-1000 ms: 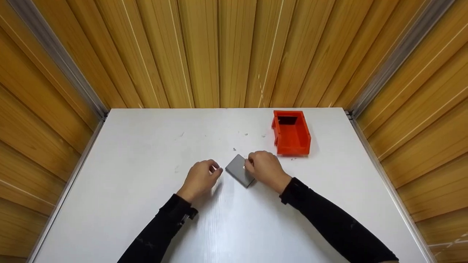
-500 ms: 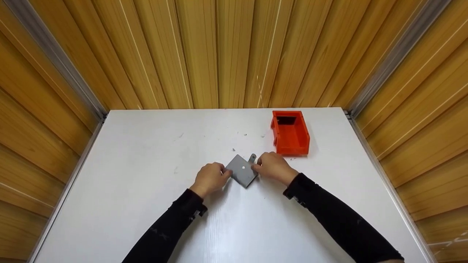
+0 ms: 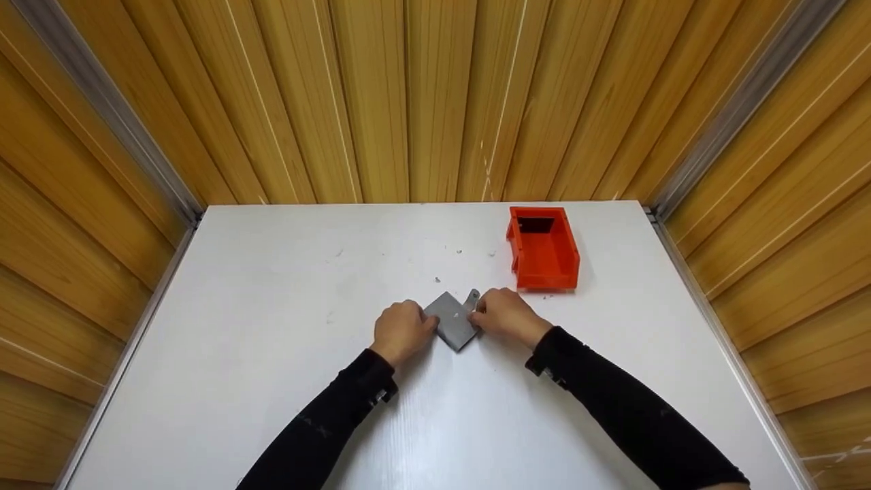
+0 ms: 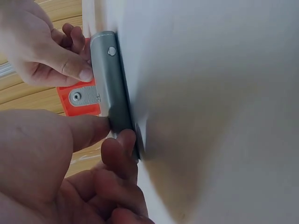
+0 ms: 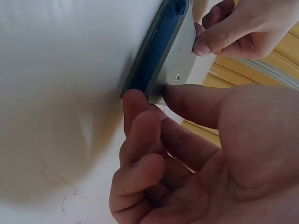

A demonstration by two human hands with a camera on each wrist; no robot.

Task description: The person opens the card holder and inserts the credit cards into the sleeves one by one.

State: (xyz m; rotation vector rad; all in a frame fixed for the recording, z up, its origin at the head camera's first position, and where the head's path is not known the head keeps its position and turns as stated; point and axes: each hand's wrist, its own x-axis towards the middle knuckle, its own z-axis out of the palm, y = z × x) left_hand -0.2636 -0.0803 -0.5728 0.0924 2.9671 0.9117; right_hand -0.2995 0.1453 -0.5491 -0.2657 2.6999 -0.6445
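Observation:
A grey wallet (image 3: 454, 323) lies flat on the white table, its corners pointing toward and away from me. Its snap strap (image 4: 84, 95) sticks out unfastened from the far right edge, a metal snap near the tip. A matching snap shows on the cover. Blue inner leaves (image 5: 156, 46) show along the open side in the right wrist view. My left hand (image 3: 403, 332) pinches the left corner between thumb and fingers. On the right edge, beside the strap, my right hand (image 3: 509, 316) pinches the wallet, thumb on the cover and fingertips at the edge.
A red open-fronted bin (image 3: 544, 252) stands behind my right hand at the far right of the table. Small dark specks (image 3: 437, 280) dot the tabletop beyond the wallet. Wood-patterned walls (image 3: 435, 102) enclose the back and both sides.
My left hand has come right and taken hold of the wallet's left corner. The right hand has shifted right from over the cover to its right edge, and the strap has come into sight.

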